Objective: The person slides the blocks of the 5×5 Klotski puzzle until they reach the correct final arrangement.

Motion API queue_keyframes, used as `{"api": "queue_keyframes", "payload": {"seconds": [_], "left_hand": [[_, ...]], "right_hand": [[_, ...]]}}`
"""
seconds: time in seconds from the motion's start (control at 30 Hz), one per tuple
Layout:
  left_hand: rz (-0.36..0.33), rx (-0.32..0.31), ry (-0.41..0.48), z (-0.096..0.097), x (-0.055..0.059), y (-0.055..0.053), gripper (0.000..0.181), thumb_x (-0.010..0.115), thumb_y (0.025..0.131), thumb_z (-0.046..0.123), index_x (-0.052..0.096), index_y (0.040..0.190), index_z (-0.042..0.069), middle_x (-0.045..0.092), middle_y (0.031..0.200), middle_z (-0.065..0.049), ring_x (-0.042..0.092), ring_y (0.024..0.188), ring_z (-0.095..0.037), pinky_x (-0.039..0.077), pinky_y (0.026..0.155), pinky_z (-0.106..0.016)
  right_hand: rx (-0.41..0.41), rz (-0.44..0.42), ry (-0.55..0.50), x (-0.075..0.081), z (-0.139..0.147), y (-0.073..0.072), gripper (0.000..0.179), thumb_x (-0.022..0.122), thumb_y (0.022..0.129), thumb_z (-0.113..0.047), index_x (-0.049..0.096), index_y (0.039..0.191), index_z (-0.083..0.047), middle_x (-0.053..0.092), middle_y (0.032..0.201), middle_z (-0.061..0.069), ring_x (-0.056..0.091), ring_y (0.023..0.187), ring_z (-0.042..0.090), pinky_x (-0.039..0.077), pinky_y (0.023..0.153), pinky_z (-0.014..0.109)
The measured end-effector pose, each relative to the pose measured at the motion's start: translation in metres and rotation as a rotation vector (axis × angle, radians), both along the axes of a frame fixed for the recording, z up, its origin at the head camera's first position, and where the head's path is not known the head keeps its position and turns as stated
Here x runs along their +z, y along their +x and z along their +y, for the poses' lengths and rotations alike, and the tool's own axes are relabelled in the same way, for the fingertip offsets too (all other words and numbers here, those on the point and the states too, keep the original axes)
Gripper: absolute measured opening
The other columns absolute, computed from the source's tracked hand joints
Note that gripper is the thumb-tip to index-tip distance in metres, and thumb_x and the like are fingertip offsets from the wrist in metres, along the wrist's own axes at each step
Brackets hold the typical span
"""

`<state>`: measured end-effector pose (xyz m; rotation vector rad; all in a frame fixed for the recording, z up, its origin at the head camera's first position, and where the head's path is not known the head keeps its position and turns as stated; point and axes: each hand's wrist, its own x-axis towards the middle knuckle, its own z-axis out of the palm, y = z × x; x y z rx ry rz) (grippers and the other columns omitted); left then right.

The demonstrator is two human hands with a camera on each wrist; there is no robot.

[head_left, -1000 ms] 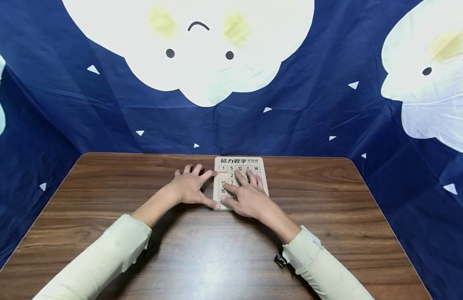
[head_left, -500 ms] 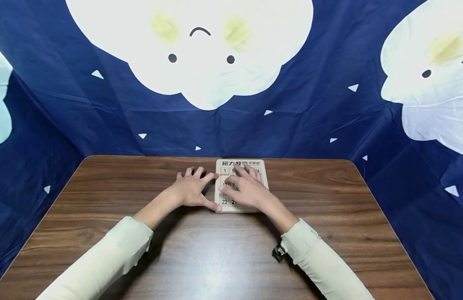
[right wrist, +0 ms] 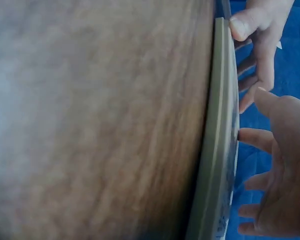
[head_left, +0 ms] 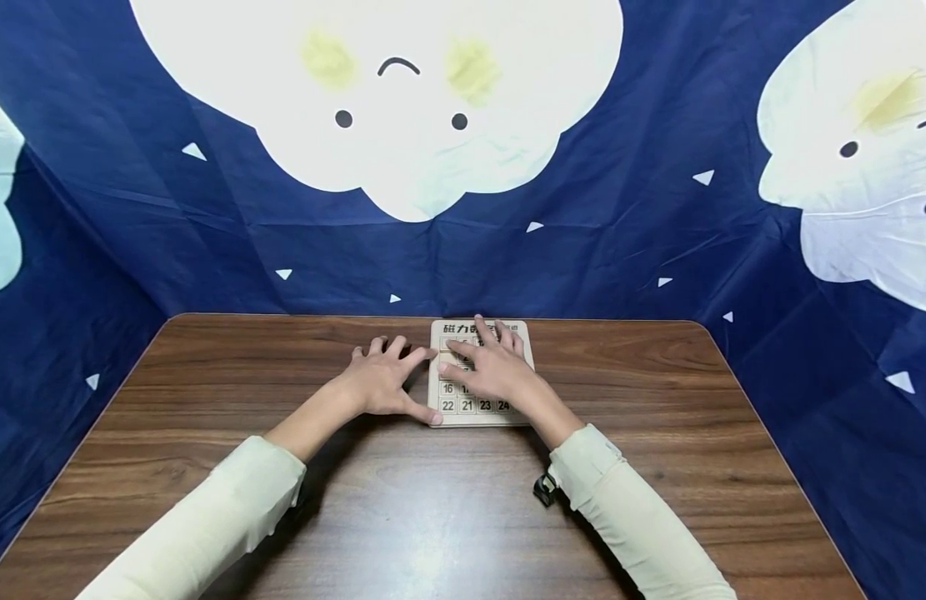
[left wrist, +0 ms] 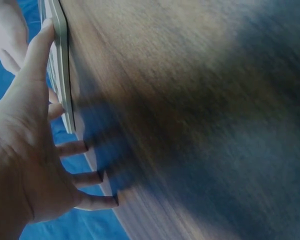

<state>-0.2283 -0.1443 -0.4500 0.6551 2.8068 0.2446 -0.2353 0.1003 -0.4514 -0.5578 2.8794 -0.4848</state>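
Observation:
A pale number sliding puzzle (head_left: 478, 420) lies flat at the table's far edge; its bottom row reads 22, 21, 23, 24. Over on its left, my left hand (head_left: 380, 383) has its fingers spread, thumb on the near-left corner and index fingertip at the left edge. The left wrist view shows that thumb resting on the board's side (left wrist: 64, 75). My right hand (head_left: 500, 371) reaches over the tiles, index finger near the upper left ones, thumb lower down, covering much of the middle and right. In the right wrist view the right hand (right wrist: 287, 165) has its index fingertip at the board's face.
The brown wood-grain table (head_left: 417, 508) extends around the puzzle. Behind it hangs a dark blue cloth (head_left: 342, 250) with white clouds, close to the far edge. A small black object (head_left: 545, 490) sits at the right sleeve cuff.
My right hand has shifted up the board; its index finger moved from the left middle tiles toward the top-left, uncovering the bottom row. The left hand stays at the left edge.

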Motion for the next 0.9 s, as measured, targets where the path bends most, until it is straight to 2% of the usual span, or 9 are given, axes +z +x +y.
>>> {"api": "queue_keyframes", "payload": {"seconds": [0.23, 0.67, 0.9], "left_hand": [[0.008, 0.005, 0.009, 0.001, 0.0, 0.0, 0.123, 0.079, 0.07, 0.098, 0.046, 0.17, 0.035, 0.05, 0.161, -0.018, 0.039, 0.157, -0.066, 0.036, 0.118, -0.091], [-0.005, 0.005, 0.005, 0.001, -0.001, -0.001, 0.122, 0.078, 0.071, 0.098, 0.045, 0.17, 0.034, 0.049, 0.161, -0.019, 0.039, 0.157, -0.067, 0.035, 0.118, -0.092], [-0.005, 0.003, 0.01, 0.002, -0.002, -0.001, 0.121, 0.079, 0.072, 0.097, 0.046, 0.169, 0.034, 0.05, 0.161, -0.019, 0.04, 0.156, -0.067, 0.034, 0.118, -0.093]], "right_hand": [[-0.01, -0.014, 0.03, -0.001, -0.002, 0.001, 0.066, 0.052, 0.113, -0.066, 0.052, 0.17, -0.035, 0.023, 0.187, 0.025, 0.011, 0.173, 0.061, 0.011, 0.138, 0.077], [-0.013, -0.018, 0.117, 0.006, -0.004, 0.011, 0.06, 0.05, 0.115, -0.065, 0.05, 0.171, -0.042, 0.023, 0.189, 0.018, 0.009, 0.174, 0.056, 0.011, 0.14, 0.075], [0.019, 0.026, 0.124, 0.004, -0.002, 0.02, 0.06, 0.05, 0.115, -0.063, 0.053, 0.169, -0.038, 0.027, 0.187, 0.02, 0.013, 0.174, 0.057, 0.013, 0.139, 0.075]]}}
